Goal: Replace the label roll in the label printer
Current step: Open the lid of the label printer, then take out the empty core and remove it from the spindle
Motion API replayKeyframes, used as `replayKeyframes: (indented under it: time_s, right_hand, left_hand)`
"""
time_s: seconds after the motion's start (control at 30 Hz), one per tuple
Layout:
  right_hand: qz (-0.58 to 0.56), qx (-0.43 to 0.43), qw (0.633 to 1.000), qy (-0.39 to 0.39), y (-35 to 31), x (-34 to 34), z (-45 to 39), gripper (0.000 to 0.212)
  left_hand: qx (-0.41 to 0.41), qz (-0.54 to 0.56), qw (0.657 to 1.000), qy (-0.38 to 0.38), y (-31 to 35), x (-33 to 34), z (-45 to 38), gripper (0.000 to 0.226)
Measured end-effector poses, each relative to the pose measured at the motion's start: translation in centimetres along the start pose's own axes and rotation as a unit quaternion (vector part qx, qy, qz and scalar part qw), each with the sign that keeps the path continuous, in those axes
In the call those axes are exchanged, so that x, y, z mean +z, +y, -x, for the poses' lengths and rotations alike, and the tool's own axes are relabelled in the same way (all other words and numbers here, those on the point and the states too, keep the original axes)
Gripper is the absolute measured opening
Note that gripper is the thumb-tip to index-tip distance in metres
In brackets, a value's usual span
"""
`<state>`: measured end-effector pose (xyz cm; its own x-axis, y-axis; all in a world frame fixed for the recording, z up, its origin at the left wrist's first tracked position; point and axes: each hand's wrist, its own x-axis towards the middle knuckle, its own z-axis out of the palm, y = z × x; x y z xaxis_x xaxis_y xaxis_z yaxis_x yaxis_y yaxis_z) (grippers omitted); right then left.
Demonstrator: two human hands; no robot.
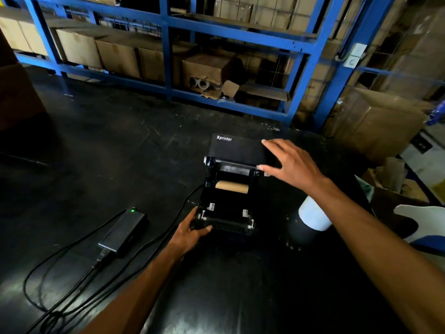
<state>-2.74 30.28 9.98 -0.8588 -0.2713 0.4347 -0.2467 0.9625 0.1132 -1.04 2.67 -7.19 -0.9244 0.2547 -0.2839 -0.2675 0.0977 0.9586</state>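
The black label printer (pixel 228 201) sits on the dark table with its lid (pixel 237 148) swung up and back. Inside its bay lies a bare brown cardboard core (pixel 231 186). My left hand (pixel 192 231) grips the printer's front left corner. My right hand (pixel 289 165) hovers with spread fingers at the lid's right edge, thumb near the hinge; whether it touches the lid I cannot tell. A full white label roll (pixel 313 215) stands on the table right of the printer, partly hidden by my right forearm.
A power adapter (pixel 122 231) with a green light lies left of the printer, its black cables (pixel 48 285) trailing toward the near left edge. A white glove (pixel 423 220) lies at the right. Blue shelving (pixel 166 44) with cardboard boxes stands beyond the table.
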Motion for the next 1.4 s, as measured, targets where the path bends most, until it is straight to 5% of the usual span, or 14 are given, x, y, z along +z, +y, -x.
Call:
replayKeyframes:
  time_s: [0.37,0.83,0.97,1.07,1.2,1.4]
  right_hand:
    - [-0.118,0.215,0.969,-0.003,1.4,2.4,-6.2,0.047]
    - [-0.382,0.364,0.849,-0.034,0.8,4.7,-7.2,0.059]
    - [-0.296,0.329,0.888,0.129,-1.8,6.9,-3.4,0.055]
    - [-0.221,0.263,0.916,0.205,-4.1,8.8,0.3,0.043]
    - [-0.279,0.274,0.92,0.041,-5.4,10.7,3.3,0.057]
    - [-0.197,0.28,0.932,-0.124,-4.0,11.3,3.4,0.077]
  left_hand:
    - [-0.022,-0.017,0.999,-0.021,-0.6,-0.7,-0.7,0.084]
    - [-0.014,-0.011,0.999,-0.031,-0.9,-0.9,-1.2,0.079]
    - [-0.016,-0.031,0.999,-0.037,-0.5,-1.4,-1.3,0.073]
    - [-0.019,-0.046,0.998,0.04,1.0,-1.9,-2.1,0.058]
    - [0.028,-0.116,0.985,0.126,4.5,-1.6,-3.3,0.034]
    - [0.166,-0.281,0.942,0.079,8.0,0.5,-6.3,0.042]
